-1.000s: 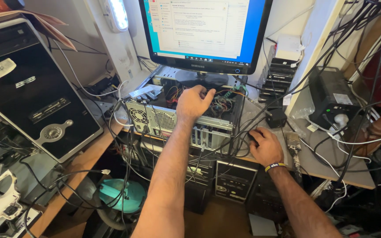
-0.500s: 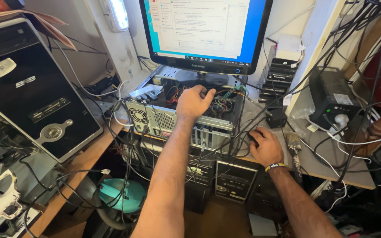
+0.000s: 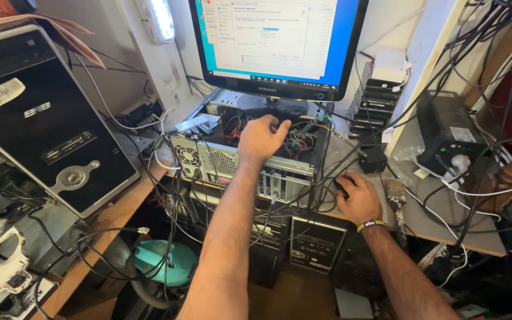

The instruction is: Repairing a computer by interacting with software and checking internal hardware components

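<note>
Inside the open PC case (image 3: 250, 160) under the monitor (image 3: 277, 44), left hand (image 3: 260, 137) reaches into the wiring — grip can't be told. Right hand (image 3: 358, 198) cupped over a mouse (image 3: 340, 188) on the desk (image 3: 440, 216).

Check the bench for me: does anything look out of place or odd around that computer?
Yes. The open computer case lies on its side with the monitor standing on top, and loose cables drape across the desk. The left hand reaches into the exposed wiring; the right hand rests on a mouse, mostly hidden.
</note>
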